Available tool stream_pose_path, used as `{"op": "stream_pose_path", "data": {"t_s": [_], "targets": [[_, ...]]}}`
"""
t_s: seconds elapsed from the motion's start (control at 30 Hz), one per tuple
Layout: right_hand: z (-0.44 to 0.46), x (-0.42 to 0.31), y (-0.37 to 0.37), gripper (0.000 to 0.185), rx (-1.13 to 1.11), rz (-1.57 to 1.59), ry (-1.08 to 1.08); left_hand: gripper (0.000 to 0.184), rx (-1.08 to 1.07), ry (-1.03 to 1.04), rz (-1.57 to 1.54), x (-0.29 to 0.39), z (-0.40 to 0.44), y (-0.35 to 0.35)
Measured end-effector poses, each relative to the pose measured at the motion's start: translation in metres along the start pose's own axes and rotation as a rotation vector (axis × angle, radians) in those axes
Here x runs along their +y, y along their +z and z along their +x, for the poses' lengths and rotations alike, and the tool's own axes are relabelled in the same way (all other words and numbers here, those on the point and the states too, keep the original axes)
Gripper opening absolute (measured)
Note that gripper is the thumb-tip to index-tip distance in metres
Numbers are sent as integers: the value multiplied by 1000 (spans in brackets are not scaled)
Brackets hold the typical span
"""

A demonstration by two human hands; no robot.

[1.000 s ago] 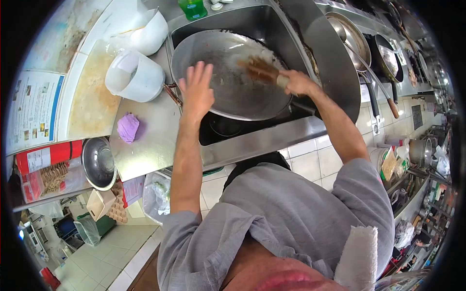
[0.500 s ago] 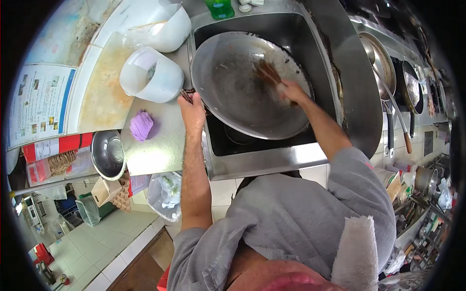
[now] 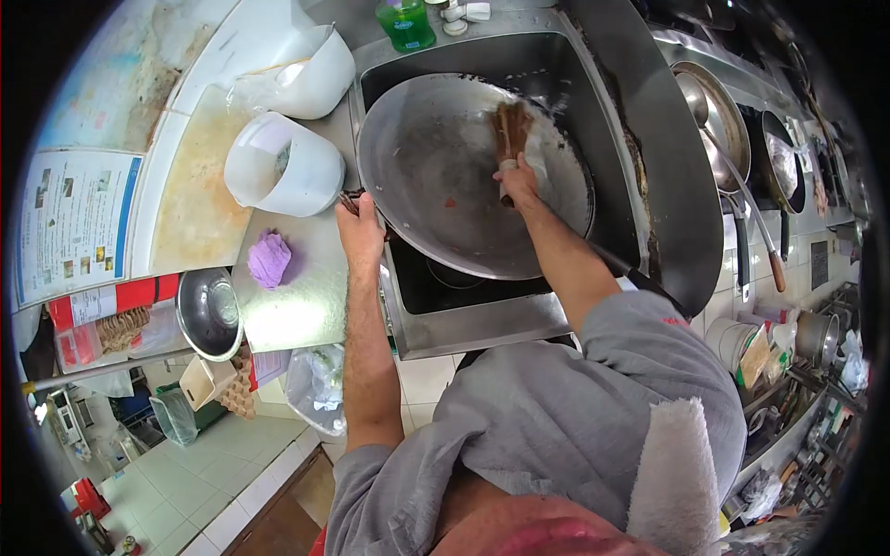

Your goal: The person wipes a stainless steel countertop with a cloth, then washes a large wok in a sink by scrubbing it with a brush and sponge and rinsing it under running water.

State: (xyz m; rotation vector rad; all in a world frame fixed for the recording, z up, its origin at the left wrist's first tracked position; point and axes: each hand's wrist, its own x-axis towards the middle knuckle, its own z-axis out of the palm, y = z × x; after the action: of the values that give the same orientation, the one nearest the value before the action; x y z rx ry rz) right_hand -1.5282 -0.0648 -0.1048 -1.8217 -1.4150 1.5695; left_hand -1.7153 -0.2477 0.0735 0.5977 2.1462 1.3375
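Note:
A large grey wok (image 3: 426,176) sits tilted in the metal sink (image 3: 491,332). My left hand (image 3: 360,227) is closed round the small dark handle (image 3: 349,202) at the wok's left rim. In my right hand (image 3: 517,180) is a brown bamboo wok brush (image 3: 512,130), gripped at its bound end. Its bristles lie against the upper right inside of the wok, where the surface looks wet. A small reddish scrap (image 3: 451,203) lies in the wok. From the wok's lower right side a long black handle (image 3: 640,278) sticks out beneath my right forearm.
Left of the sink stand a cut-open white plastic container (image 3: 286,171) and a second white container (image 3: 320,79), with a purple cloth (image 3: 269,259) nearby. A green soap bottle (image 3: 406,26) and a white tap (image 3: 464,14) are behind the sink. Pans with a ladle (image 3: 695,97) hang right.
My right hand has moved left, and the brush has swung from slanting to nearly upright in view. The black handle now shows beneath my forearm. My left hand keeps its hold.

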Motion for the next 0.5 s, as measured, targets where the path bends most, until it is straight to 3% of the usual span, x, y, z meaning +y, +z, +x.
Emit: {"op": "stream_pose_path", "data": {"t_s": [0.03,0.1,0.2,0.23,0.33,0.4,0.5], "targets": [[5,11,1,85,70,82,45,24,17,0,6,-1,-2,1],[-34,-40,-2,80,-104,464,68,24,1,13,-25,-6,0,1],[-47,-91,10,77,-536,396,64,24,2,35,-73,-7,-1,3],[-57,-92,21,80,-518,423,56,23,17,44,-79,-9,2,4],[-80,-41,-2,74,-818,245,101,23,10,53,-102,-12,4,4],[-129,-22,-61,67,-748,-263,-294,23,27,57,-115,-13,1,3],[-130,-30,-130,74,-710,-505,20,21,79,168,-25,-36,17,6]]}}
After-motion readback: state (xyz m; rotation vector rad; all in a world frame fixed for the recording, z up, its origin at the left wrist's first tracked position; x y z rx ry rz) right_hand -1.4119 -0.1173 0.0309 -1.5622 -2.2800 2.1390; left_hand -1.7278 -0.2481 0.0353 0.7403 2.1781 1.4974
